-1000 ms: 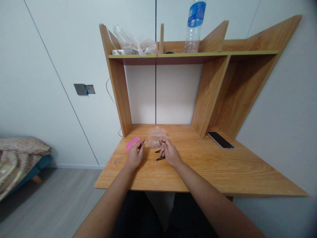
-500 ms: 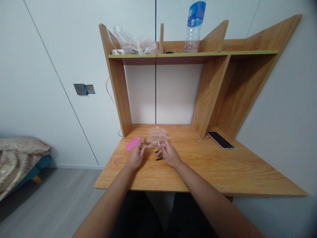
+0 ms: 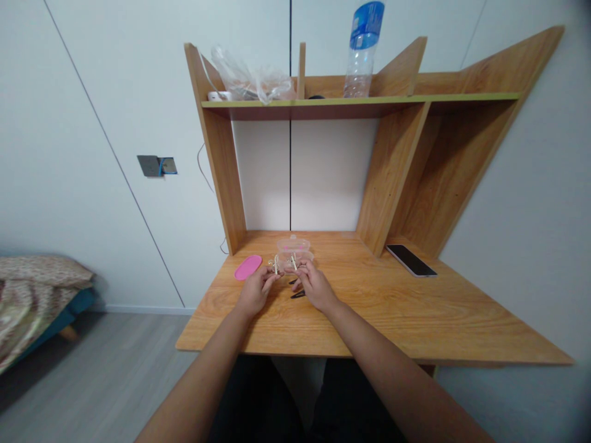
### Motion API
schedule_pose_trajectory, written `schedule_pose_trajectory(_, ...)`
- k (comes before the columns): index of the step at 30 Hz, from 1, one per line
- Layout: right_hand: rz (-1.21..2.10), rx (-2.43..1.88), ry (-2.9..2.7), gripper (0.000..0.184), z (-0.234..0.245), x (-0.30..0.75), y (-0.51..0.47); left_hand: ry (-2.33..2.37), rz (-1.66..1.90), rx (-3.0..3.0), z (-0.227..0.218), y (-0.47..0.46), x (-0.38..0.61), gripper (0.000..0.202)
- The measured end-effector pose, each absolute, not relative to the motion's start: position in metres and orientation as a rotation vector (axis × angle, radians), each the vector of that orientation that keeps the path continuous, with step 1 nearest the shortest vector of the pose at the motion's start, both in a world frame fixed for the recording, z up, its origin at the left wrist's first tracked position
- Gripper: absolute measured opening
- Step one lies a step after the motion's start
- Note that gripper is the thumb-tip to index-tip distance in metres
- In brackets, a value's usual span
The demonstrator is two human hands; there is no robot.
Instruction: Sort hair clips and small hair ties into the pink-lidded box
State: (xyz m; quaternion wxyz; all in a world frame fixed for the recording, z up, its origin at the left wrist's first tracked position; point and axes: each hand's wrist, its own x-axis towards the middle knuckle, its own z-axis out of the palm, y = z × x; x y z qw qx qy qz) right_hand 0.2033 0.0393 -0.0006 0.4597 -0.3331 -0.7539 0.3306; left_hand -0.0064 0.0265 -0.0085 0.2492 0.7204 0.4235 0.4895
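My left hand (image 3: pixel 255 290) pinches a small pale hair clip (image 3: pixel 276 264) with metallic-looking trim. A similar pale hair clip (image 3: pixel 293 263) is between the thumb and fingers of my right hand (image 3: pixel 314 284). Both clips are held up close together over the desk; their fine detail is too small to make out. Behind them stands a clear plastic case (image 3: pixel 305 255) with its lid (image 3: pixel 293 245) raised. Below my right hand lie dark hair clips (image 3: pixel 298 295), partly covered by the fingers. An oval pink tray (image 3: pixel 248 267) rests just left of my left hand.
A phone (image 3: pixel 410 261) lies on the wooden desk (image 3: pixel 378 320) at right. The hutch shelf (image 3: pixel 332 101) above carries a plastic bottle (image 3: pixel 362 55) and a clear plastic bag (image 3: pixel 253 80). A bed (image 3: pixel 41 295) is at far left.
The clip in my left hand has turned, so its pale long side now shows upright. It sits slightly closer to the right one. My right hand is nearly still.
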Motion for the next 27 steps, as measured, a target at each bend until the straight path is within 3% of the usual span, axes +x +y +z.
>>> schedule_pose_trajectory(16, 0.716, -0.798, -1.750, 0.030, -0.0036, 0.2044, 0.0427, 1.327, 1.363, 2.045, -0.0059, 0.0240, -0.0064, 0.023)
schedule_pose_trajectory(27, 0.400, -0.821, -1.777, 0.016, 0.0021, 0.2059, 0.0407, 1.547, 1.374, 2.095, -0.0056, 0.0247, -0.0108, 0.018)
